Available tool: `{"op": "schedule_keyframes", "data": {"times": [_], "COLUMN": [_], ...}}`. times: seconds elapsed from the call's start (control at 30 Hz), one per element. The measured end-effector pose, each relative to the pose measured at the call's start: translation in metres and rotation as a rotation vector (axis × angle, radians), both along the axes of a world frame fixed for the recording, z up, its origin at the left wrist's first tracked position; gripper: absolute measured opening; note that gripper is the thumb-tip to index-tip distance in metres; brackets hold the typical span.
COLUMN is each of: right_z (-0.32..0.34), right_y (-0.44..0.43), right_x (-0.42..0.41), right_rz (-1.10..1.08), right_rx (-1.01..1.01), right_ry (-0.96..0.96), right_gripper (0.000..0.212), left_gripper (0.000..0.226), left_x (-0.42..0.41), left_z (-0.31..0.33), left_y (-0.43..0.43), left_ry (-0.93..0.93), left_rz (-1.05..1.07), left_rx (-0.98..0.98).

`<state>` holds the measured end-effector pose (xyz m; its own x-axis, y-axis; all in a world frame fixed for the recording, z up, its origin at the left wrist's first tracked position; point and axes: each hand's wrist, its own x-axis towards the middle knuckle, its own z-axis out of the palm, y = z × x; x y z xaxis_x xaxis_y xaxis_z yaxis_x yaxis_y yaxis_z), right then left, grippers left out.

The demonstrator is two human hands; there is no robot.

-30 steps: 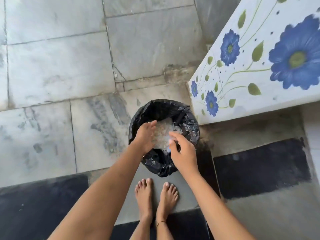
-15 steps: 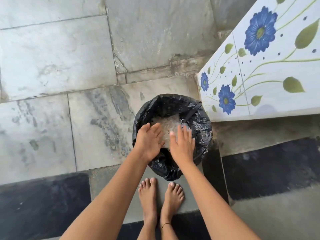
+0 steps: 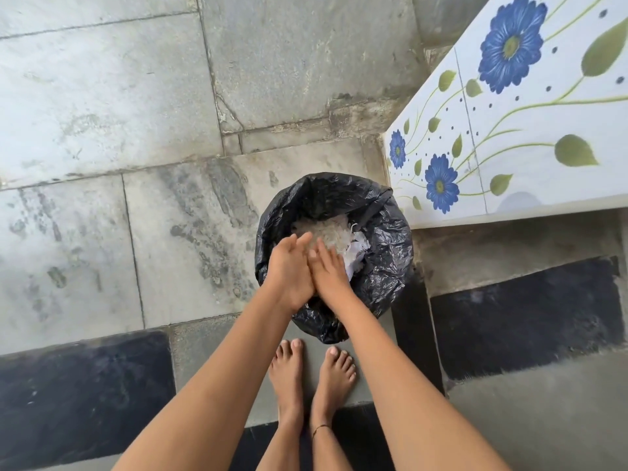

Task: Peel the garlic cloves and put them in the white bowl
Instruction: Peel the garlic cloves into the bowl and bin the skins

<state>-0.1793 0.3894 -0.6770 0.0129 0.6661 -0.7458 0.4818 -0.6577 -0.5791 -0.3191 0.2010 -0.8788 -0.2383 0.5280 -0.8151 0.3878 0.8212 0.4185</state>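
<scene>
The left grip (image 3: pixel 289 270) and the right grip (image 3: pixel 331 266), both bare hands, meet at the centre of the frame. Their inner edges touch and their fingers are straight and loose. Both are open and hold nothing that can be seen, though their undersides are hidden.

Directly beneath them is a bin lined with a black bag (image 3: pixel 384 266). Inside lies a pale heap of papery skins (image 3: pixel 326 232), with some white scraps (image 3: pixel 355 256) at its right side. The fingertips hang over this heap. Whether they touch it cannot be told.

Below the bin in the frame, two bare feet (image 3: pixel 289 379) stand on the stone floor (image 3: pixel 102 96), which fills the left and upper parts of the picture. A white tiled surface painted with blue flowers (image 3: pixel 543 130) takes up the upper right corner.

Neither the garlic cloves nor the white bowl is in view, so their place cannot be given from here.

The step in hand looks like waste disposal, with the hands rubbed over the bin to shed clinging peel. That suggests the peeling is either finished or paused, but the picture does not settle which.

The next move would probably call for a last shake of the fingers, since thin skin sticks to damp fingers. The person would then turn back to wherever the cloves and bowl sit, to check for any still unpeeled.
</scene>
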Motion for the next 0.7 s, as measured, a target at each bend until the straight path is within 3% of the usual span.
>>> {"op": "schedule_keyframes", "data": {"times": [0.07, 0.1, 0.13, 0.2, 0.23, 0.3, 0.47, 0.6, 0.7], "right_z": [0.015, 0.024, 0.041, 0.082, 0.105, 0.153, 0.312, 0.432, 0.5], "right_y": [0.0, 0.002, 0.001, -0.006, -0.01, -0.019, -0.055, -0.098, -0.137], "right_x": [0.009, 0.014, 0.019, 0.022, 0.025, 0.033, 0.047, 0.043, 0.036], "right_rz": [-0.129, -0.181, -0.189, -0.133, -0.106, -0.072, -0.09, -0.176, -0.211], "right_rx": [0.026, 0.073, 0.131, 0.224, 0.255, 0.294, 0.416, 0.644, 0.833], "right_ry": [-0.108, -0.107, -0.117, -0.211, -0.261, -0.342, -0.401, -0.437, -0.499], "right_gripper": [0.054, 0.054, 0.054, 0.054, 0.054, 0.055, 0.053, 0.048, 0.054], "left_gripper": [0.015, 0.021, 0.033, 0.044, 0.044, 0.041, 0.046, 0.05, 0.05], "left_x": [0.0, 0.01, 0.021, 0.043, 0.047, 0.048, 0.04, 0.034, 0.031], "left_z": [0.059, 0.107, 0.168, 0.261, 0.3, 0.362, 0.518, 0.632, 0.703], "left_y": [0.069, 0.118, 0.161, 0.2, 0.211, 0.201, 0.17, 0.14, 0.117], "left_ry": [-0.137, -0.337, -0.32, -0.565, -0.566, -0.363, -0.01, 0.081, 0.05], "left_rz": [0.061, 0.249, 0.172, 0.228, 0.198, 0.051, -0.412, -0.622, -0.719], "left_rx": [-0.082, -0.118, -0.015, 0.033, 0.045, 0.088, 0.426, 0.7, 0.911]}}
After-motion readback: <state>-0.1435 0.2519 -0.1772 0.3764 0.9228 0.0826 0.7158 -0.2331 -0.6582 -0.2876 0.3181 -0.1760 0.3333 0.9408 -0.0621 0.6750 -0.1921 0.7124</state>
